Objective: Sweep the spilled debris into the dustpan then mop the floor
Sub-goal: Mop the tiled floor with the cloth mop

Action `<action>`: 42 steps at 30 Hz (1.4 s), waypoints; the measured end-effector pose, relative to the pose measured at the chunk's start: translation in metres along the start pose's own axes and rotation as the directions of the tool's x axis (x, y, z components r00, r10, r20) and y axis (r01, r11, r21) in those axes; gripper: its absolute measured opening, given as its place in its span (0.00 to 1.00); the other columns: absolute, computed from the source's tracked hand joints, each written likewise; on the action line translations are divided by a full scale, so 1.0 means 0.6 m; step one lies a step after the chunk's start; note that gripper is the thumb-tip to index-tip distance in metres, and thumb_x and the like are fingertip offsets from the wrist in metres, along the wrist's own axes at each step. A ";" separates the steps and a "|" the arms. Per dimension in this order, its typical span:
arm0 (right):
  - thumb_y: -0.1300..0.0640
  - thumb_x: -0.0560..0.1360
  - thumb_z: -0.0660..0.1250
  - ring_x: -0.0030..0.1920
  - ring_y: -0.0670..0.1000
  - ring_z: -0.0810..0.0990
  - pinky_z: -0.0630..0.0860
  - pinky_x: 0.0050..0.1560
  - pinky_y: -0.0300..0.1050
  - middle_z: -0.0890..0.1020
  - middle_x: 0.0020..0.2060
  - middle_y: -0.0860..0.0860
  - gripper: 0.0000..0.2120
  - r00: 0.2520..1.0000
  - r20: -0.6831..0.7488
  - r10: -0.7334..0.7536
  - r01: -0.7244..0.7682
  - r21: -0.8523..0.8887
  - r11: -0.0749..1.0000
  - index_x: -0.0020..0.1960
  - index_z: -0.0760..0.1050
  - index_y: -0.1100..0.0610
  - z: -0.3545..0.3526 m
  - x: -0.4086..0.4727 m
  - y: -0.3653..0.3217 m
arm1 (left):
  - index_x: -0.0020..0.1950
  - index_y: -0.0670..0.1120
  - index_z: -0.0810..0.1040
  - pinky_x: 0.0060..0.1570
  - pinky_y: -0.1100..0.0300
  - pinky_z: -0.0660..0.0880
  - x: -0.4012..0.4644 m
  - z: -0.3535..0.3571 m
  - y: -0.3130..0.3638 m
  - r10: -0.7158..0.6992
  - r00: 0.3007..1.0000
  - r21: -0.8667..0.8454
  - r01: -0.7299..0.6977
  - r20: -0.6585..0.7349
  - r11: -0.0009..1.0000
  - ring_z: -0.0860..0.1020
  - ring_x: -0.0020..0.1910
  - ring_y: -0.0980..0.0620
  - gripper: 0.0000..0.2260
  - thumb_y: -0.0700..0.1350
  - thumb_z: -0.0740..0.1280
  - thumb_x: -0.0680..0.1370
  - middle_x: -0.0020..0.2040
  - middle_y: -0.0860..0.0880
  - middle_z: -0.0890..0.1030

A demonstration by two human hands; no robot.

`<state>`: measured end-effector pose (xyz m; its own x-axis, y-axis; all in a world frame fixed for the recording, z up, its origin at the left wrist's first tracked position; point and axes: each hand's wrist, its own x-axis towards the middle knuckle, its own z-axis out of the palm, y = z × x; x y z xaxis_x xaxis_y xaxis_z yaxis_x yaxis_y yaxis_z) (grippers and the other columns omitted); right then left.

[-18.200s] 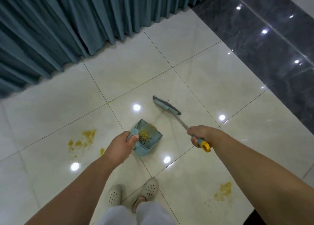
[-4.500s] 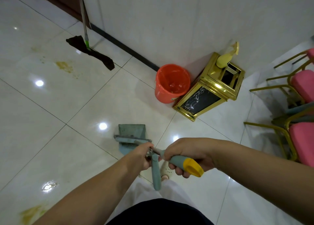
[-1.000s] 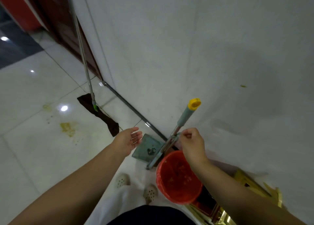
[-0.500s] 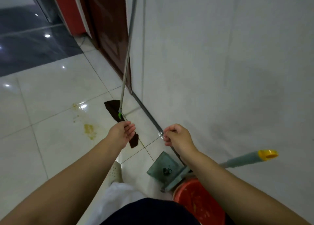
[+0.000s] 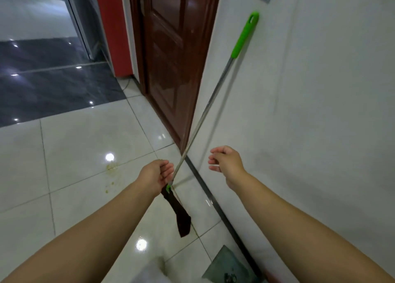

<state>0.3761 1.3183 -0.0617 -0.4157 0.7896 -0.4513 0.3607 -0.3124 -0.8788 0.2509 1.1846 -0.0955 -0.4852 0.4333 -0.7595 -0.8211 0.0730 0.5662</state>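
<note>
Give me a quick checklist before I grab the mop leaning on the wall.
1. Left hand free: ok, open and empty beside the mop pole.
2. Right hand free: ok, open, holding nothing.
3. Mop reachable: ok, the pole runs between both hands, green grip resting against the wall.
4. Mop head on the floor: ok, dark cloth lies flat on the tiles.
5. Dustpan out of the way: ok, propped by the wall at the lower edge.
6. Stain left to mop: not ok, yellow marks remain.
</note>
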 end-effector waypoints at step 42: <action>0.52 0.77 0.66 0.37 0.45 0.76 0.69 0.52 0.41 0.74 0.31 0.46 0.05 0.987 0.151 -0.057 0.018 0.245 0.969 0.43 0.73 0.51 0.191 0.259 -0.171 | 0.49 0.42 0.75 0.33 0.61 0.75 0.151 -0.105 0.139 -0.038 0.973 -0.231 -0.017 -0.229 0.973 0.79 0.33 0.54 0.09 0.40 0.56 0.81 0.40 0.47 0.80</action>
<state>0.1788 1.4126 -0.0594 -0.5571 0.7170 -0.4190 0.1372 -0.4182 -0.8979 0.1199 1.1736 -0.1373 -0.5100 0.2126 -0.8335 -0.8600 -0.1433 0.4897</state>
